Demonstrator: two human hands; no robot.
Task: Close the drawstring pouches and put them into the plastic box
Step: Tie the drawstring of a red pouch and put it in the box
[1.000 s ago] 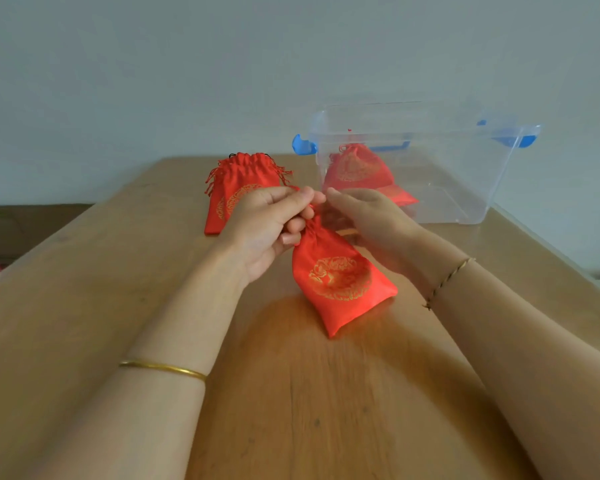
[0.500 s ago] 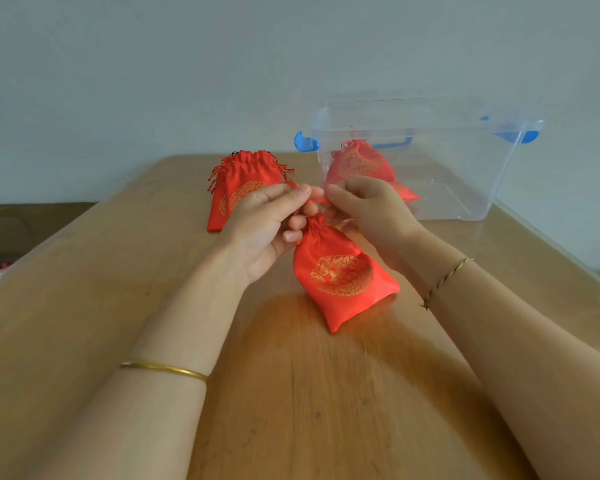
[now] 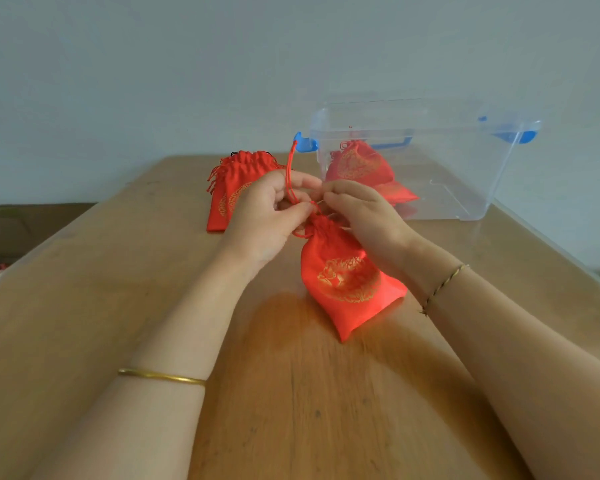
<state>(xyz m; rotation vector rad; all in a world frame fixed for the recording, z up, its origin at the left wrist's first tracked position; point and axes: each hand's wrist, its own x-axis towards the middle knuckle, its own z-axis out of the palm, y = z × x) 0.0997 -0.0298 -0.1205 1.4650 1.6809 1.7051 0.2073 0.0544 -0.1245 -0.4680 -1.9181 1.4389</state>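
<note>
Cinching the near pouch [image 3: 347, 282] is your step right now, judging by the gathered neck. It lies on the bench [image 3: 84, 306] between your forearms, bottom toward you, neck lifted into your hands, just in front of the plastic box [image 3: 465, 202]. Left grip [image 3: 274, 216]: thumb and fingers pinched on the red cord [image 3: 289, 174], whose loop stands up above the knuckles. Right grip [image 3: 361, 216]: fingers curled in at the neck, looks clamped on the cord's other side, but the fingertips are turned away, so that's a best read. To do it well, pull the two sides straight apart and level, not upward, so the neck gathers evenly. Pin the cloth at the neck with a spare finger so the pouch doesn't drag across the bench. Stop only when the mouth is fully bunched; the shiny cloth probably slips and may loosen if you let go early. Then lift by the neck, not the loop, for the drop into the box. Hard to see: whether the mouth is fully shut, since your hands cover it. The spare pouch [image 3: 236, 188] beyond the left grip is half hidden; its top looks gathered, can't confirm. Red pouches in the box [image 3: 359, 164] show through the clear wall, count unclear, at least two by the look. No lid in view. Bench's near edge is cut off by the frame.
</note>
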